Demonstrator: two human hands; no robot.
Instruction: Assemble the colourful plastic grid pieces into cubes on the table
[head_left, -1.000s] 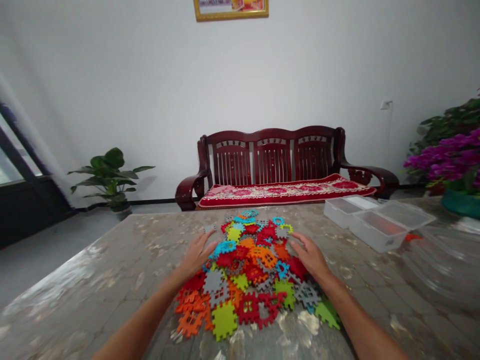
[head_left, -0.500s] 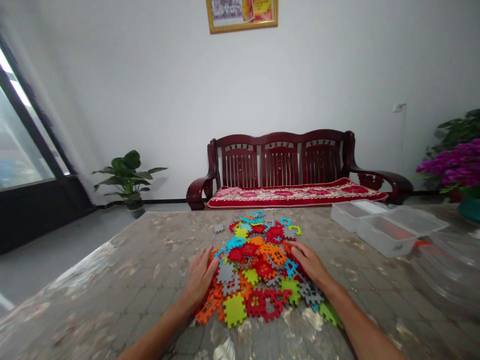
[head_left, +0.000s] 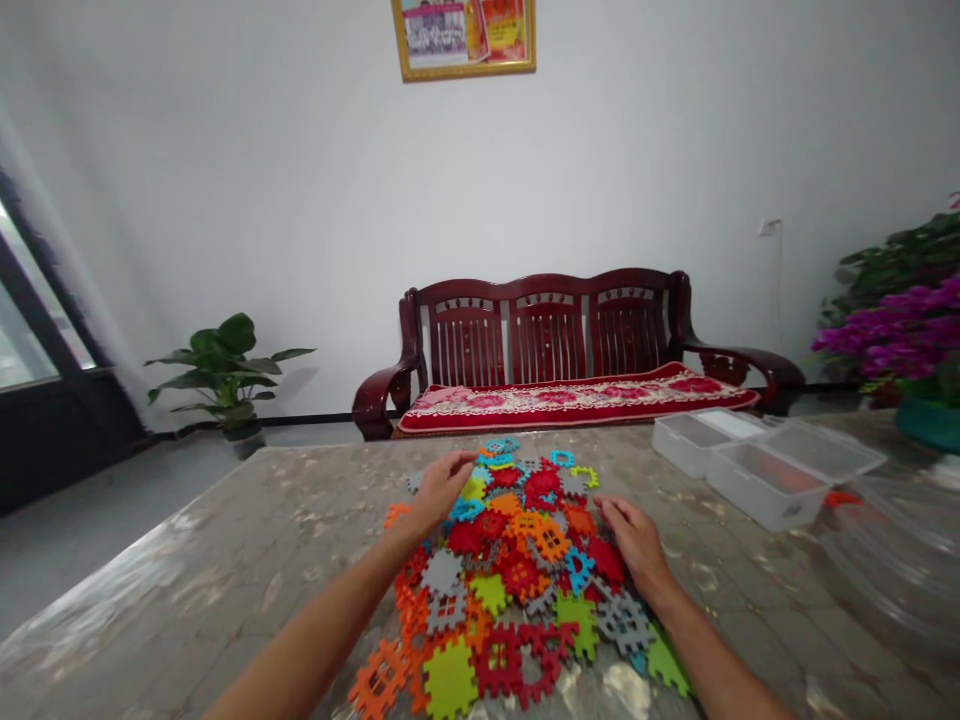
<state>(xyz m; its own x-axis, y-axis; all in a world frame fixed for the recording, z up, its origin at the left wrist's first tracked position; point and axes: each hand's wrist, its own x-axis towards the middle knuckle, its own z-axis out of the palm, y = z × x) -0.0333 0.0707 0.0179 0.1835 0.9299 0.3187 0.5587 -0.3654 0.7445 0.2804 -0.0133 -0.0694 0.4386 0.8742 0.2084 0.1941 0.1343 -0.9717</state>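
Observation:
A heap of flat interlocking plastic tiles with toothed edges (head_left: 517,575) spreads over the table in red, orange, grey, blue and lime green. Some tiles have window-like cut-outs. My left hand (head_left: 444,487) reaches over the far left side of the heap, fingers stretched toward blue tiles (head_left: 496,458) and partly hiding a grey one. Along the right edge of the heap, my right hand (head_left: 634,540) rests with loosely bent fingers apart, close to red and orange tiles (head_left: 581,520). Neither hand shows a tile in its grasp. Near the front lies a lime green square tile (head_left: 451,680).
Clear plastic boxes (head_left: 765,490) stand open at the right, beside transparent lids (head_left: 900,560). A patterned cover lies on the table (head_left: 247,560). Behind it is a wooden bench (head_left: 551,335) with a red cushion. A pot with purple flowers (head_left: 900,330) stands far right.
My left hand has moved forward from the heap's left side to its far end. My right hand has shifted slightly, staying at the right edge. The camera view has turned a little rightward.

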